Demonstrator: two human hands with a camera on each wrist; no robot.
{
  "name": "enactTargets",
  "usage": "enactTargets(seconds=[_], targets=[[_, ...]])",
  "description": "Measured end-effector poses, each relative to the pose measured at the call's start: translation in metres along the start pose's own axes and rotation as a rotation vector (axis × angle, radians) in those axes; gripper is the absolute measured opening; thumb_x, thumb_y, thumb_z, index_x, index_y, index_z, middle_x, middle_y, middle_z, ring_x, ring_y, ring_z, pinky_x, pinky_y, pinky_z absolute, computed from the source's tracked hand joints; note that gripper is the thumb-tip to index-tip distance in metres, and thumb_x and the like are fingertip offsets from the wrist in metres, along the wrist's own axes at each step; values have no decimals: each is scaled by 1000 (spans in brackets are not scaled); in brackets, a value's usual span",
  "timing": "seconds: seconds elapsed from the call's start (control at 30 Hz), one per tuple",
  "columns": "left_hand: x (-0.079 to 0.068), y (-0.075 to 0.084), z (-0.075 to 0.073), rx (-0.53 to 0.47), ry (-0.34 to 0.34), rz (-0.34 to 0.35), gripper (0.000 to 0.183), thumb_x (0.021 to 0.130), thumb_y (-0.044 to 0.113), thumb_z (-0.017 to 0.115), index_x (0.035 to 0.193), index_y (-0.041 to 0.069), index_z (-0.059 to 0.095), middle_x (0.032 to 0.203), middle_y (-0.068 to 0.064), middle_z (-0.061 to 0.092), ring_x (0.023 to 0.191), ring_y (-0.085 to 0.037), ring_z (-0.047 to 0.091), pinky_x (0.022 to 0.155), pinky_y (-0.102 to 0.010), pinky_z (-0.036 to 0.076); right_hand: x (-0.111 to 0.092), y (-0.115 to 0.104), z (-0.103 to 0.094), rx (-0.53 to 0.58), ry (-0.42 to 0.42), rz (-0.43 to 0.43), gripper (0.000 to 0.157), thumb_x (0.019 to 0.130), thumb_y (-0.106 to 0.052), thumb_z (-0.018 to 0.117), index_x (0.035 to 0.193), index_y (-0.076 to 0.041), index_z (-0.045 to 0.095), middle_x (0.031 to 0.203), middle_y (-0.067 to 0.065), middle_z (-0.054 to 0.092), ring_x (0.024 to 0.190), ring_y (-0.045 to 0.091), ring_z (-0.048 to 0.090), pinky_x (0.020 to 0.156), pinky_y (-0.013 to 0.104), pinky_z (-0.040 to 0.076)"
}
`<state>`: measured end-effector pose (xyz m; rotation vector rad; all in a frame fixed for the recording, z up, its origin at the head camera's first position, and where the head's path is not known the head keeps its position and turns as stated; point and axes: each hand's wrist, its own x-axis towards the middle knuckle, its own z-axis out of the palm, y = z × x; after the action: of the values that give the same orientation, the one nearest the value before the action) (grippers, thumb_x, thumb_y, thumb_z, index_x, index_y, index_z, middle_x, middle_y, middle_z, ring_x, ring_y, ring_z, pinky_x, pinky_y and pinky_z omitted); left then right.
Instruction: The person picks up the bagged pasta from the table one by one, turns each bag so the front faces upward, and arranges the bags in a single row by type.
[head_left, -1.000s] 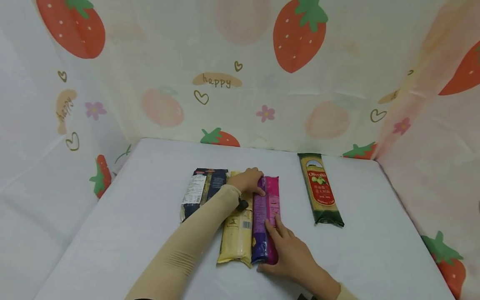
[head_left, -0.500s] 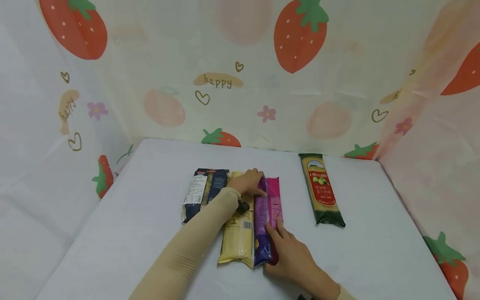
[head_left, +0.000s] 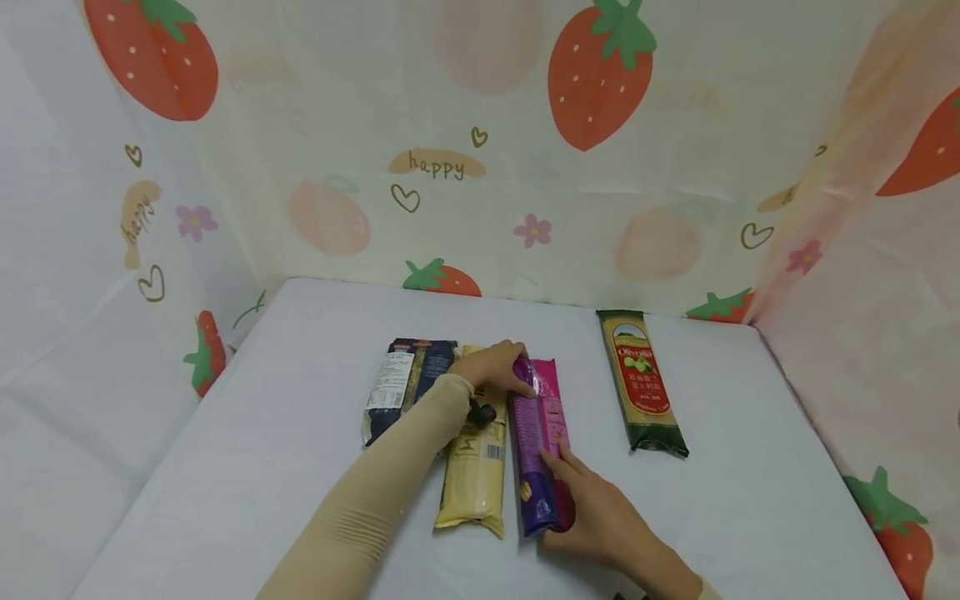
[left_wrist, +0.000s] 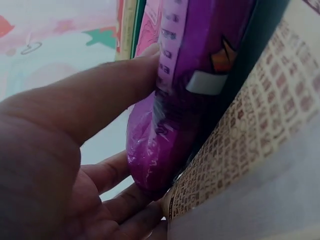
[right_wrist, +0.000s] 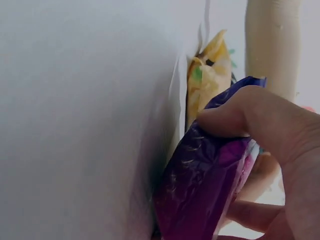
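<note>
Head: hands (head_left: 492,367) (head_left: 592,517) grip purple packet (head_left: 529,433), left edge clear of yellow packet (head_left: 474,483).

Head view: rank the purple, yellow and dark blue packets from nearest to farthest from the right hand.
1. Purple packet: in the grip of the right hand, at the packet's near end.
2. Yellow packet: just left of the purple one.
3. Dark blue packet: farthest left, beyond the yellow one.
</note>
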<state>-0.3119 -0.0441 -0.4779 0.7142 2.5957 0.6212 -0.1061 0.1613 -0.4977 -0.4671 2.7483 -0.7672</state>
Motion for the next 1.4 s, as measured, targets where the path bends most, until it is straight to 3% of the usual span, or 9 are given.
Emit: enactTargets(seconds=[0.2, 0.37, 0.5, 0.67, 0.77, 1.0, 1.13, 1.23, 1.4], targets=[[0, -1, -1, -52, -9, 18, 66, 104, 40, 72, 152, 0, 52, 147, -19, 58, 137, -31, 57, 117, -43, 47, -5, 8, -2, 80, 18, 7, 103, 75, -31, 96, 165, -17, 46, 173, 18, 32, 147, 42, 51, 112, 59, 51], [-1, -3, -4, -112, 53, 19, 55, 108, 39, 65, 147, 2, 60, 146, -18, 63, 134, -32, 60, 116, -46, 48, -8, 17, -6, 166, 52, -67, 101, 77, -22, 94, 166, -18, 44, 172, 18, 35, 141, 36, 57, 106, 54, 56], [-3, -5, -4, -158, 90, 9, 52, 110, 41, 61, 148, 5, 60, 148, -16, 62, 134, -32, 61, 114, -48, 49, -10, 24, -7, 292, 28, -118, 100, 81, -16, 91, 167, -17, 40, 173, 20, 32, 142, 39, 55, 105, 50, 57], [-5, -7, -4, -295, 148, 18, 53, 112, 38, 58, 152, 4, 56, 149, -19, 61, 136, -35, 60, 113, -50, 51, -10, 32, -7, 438, 2, -148, 97, 83, -10, 87, 167, -14, 39, 173, 24, 29, 143, 47, 52, 106, 44, 56], [-5, -7, -4, -367, 177, 28, 51, 114, 35, 54, 153, 3, 56, 149, -22, 61, 136, -37, 60, 110, -51, 52, -11, 36, -8, 498, 12, -158, 97, 84, -10, 87, 168, -16, 39, 170, 25, 35, 142, 48, 53, 107, 41, 56], [-5, -7, -2, -612, 185, 43, 47, 113, 17, 51, 157, 1, 50, 151, -24, 60, 130, -35, 65, 90, -40, 56, -13, 40, -11, 682, 70, -214, 95, 86, -5, 87, 168, -13, 39, 164, 26, 41, 140, 51, 54, 104, 34, 58], [-5, -8, 2, -755, 158, 50, 54, 109, 9, 57, 161, 1, 45, 155, -23, 56, 137, -34, 61, 103, -44, 55, -14, 41, -11, 783, 102, -228, 88, 90, -2, 84, 165, -6, 40, 161, 28, 44, 136, 42, 59, 102, 31, 58], [-8, -8, 4, -830, 130, 53, 59, 108, 8, 62, 163, 0, 43, 159, -21, 53, 144, -36, 54, 116, -49, 48, -15, 41, -12, 822, 113, -255, 83, 92, 1, 80, 164, -1, 39, 159, 33, 43, 132, 33, 63, 102, 30, 58], [-12, -10, 8, -843, 117, 58, 56, 109, 8, 64, 161, 2, 46, 157, -21, 54, 147, -37, 51, 118, -49, 46, -17, 41, -13, 865, 108, -277, 81, 94, 3, 77, 164, 0, 38, 159, 36, 40, 132, 27, 63, 104, 30, 56]])
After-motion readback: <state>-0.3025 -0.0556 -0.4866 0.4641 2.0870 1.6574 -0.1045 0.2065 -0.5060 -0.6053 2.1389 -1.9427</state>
